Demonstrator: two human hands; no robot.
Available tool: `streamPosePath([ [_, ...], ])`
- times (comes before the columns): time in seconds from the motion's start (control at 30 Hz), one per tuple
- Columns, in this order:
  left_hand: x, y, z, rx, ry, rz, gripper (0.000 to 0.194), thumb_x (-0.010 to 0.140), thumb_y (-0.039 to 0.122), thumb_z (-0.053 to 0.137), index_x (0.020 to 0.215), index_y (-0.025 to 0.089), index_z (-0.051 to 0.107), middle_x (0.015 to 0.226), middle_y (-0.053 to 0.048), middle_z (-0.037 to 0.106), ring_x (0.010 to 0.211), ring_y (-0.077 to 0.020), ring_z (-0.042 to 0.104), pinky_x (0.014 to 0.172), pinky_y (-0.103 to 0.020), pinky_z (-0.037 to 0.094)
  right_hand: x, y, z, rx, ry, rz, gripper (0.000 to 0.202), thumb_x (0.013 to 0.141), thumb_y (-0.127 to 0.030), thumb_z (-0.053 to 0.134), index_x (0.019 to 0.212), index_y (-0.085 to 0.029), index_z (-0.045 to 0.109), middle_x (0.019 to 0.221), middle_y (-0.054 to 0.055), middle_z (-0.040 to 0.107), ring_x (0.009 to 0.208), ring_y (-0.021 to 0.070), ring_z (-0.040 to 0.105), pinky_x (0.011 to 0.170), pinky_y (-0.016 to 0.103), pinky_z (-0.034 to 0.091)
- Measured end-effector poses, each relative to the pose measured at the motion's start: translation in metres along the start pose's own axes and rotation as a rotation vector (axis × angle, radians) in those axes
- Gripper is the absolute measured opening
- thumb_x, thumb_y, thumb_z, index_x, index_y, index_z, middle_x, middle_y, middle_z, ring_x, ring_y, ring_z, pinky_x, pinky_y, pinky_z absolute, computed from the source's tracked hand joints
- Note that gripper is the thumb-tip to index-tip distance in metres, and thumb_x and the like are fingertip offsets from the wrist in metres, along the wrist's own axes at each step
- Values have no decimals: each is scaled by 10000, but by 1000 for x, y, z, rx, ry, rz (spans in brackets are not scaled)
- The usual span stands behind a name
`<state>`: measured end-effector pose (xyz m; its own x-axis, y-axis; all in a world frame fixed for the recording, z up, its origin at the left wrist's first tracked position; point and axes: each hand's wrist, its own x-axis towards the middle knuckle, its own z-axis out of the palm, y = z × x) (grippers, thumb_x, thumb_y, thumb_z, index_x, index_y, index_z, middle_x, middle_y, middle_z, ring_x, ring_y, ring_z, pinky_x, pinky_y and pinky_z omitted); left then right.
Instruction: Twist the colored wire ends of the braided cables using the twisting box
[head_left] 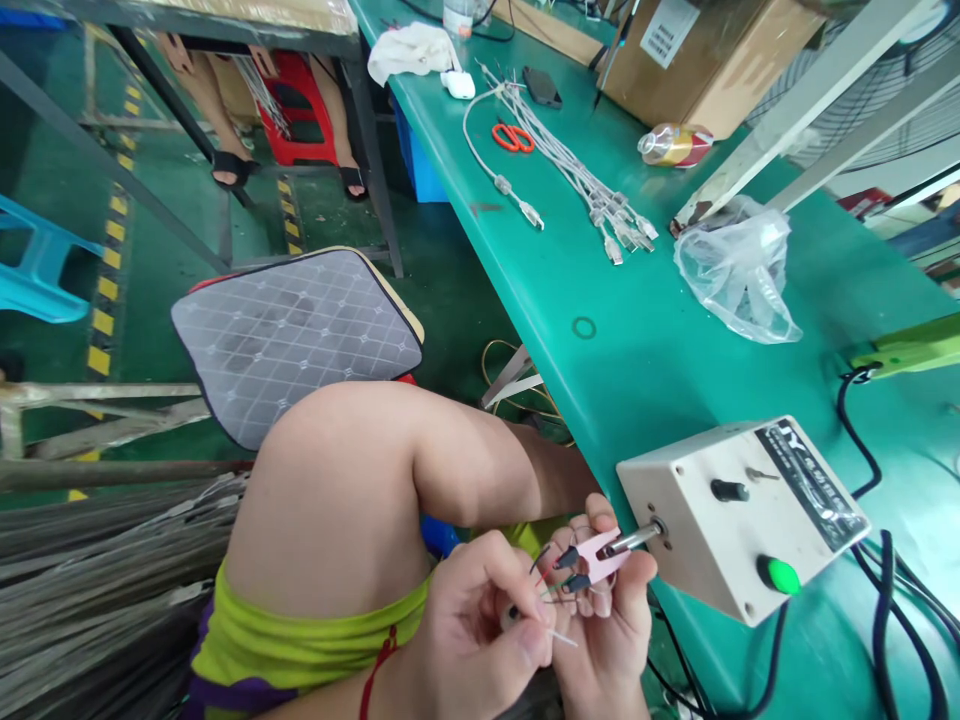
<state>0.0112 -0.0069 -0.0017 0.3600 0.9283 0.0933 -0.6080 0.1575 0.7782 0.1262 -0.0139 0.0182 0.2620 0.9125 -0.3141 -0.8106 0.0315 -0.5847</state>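
Observation:
At the bottom, my left hand (pixel 480 615), with a red string at its wrist, pinches thin wires between thumb and fingertips. A white wire end (pixel 562 637) sticks out past the thumb, and red, green and dark strands run toward the clip. Beside it, palm up, my right hand (pixel 607 640) has its thumb and curled fingers around a pink clip (pixel 600 556) with black tips. The clip sits on the metal shaft (pixel 634 540) of a beige machine box (pixel 697 520), which has a black knob and a green button. My fingers partly hide the wires' ends.
White USB cables (pixel 570 165), orange-handled scissors (pixel 513 138) and a clear plastic bag (pixel 739 265) lie on the green table (pixel 525 280). A cardboard box (pixel 712 60) stands at the back. Black cables (pixel 889 610) run near the machine. A cushioned stool (pixel 300 330) and another person's legs are at left.

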Motion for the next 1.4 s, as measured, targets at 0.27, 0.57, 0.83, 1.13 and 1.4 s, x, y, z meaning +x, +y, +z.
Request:
streamPosePath([
  [0.27,-2,-5,0,-141,-7,-32,329,1112,418,778,939,215,586,689,34,596,590,-81,539,588,-167,441,0,-2,-2,-26,7,28,413,790,-592,1071,923,-321,790,577,-137,348,525,95,59,547,164,461],
  [0.57,5,2,-6,-170,-50,-68,271,1112,390,786,983,212,629,675,37,654,488,-35,418,534,-143,393,3,-4,-3,-38,-43,44,407,794,-604,1065,925,-321,803,574,-125,391,511,99,129,520,172,453],
  [0.83,2,22,-4,16,-19,-143,296,1123,425,755,968,196,649,674,-28,744,552,-114,651,564,-183,487,4,-4,-5,-38,-66,37,374,816,-587,1058,968,-327,838,605,-118,412,531,97,141,568,139,505],
  [1.13,2,27,-3,56,28,-174,332,1102,453,783,932,187,680,679,-52,781,550,-131,698,559,-192,523,6,-3,-7,-18,-92,37,377,807,-591,1066,970,-328,850,600,-118,405,530,93,134,586,127,522],
  [1.4,3,25,-3,27,15,-166,295,1105,431,778,957,193,687,726,-71,816,601,-153,736,602,-217,552,2,-3,-9,-62,-60,60,394,801,-630,1053,1012,-365,851,579,-121,342,524,105,149,514,151,439],
])
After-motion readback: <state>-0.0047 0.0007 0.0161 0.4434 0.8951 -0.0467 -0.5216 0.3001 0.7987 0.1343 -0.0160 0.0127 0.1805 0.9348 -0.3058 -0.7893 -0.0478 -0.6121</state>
